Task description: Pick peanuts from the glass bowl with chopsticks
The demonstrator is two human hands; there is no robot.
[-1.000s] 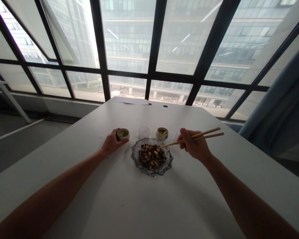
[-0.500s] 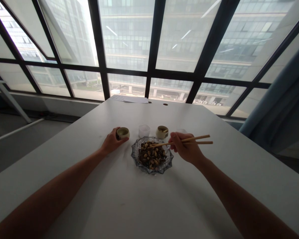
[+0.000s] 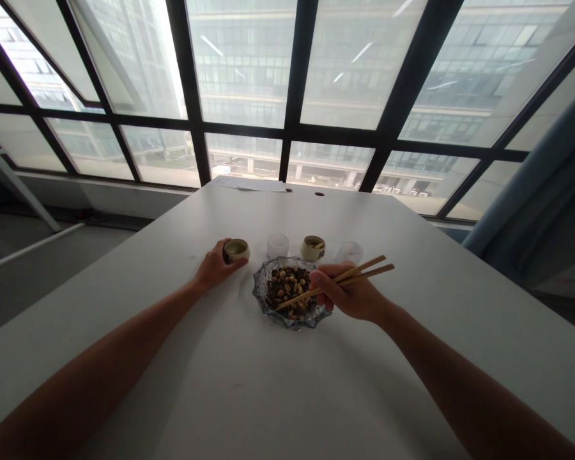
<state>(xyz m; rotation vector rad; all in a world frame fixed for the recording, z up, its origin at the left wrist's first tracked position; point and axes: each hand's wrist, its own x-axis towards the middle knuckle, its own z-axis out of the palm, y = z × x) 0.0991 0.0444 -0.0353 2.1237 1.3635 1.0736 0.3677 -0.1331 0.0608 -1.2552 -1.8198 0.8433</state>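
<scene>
My left hand is wrapped round a small beige cup on the white table. In my right hand is a pair of wooden chopsticks, their tips down among mixed nuts and seeds. These fill a scalloped clear glass bowl in front of me. The chopstick tips are close together near the bowl's front left; I cannot tell whether anything is pinched there. Behind the bowl stands a second beige cup with a few pale pieces inside.
A translucent white cup stands between the two beige cups. Another translucent cup is behind my right hand. Papers lie at the table's far edge, near two round holes. Beyond are tall windows, with a blue curtain at right.
My right hand has moved left and toward me, bringing the chopstick tips from the bowl's back to its front left. My left hand stays on the cup.
</scene>
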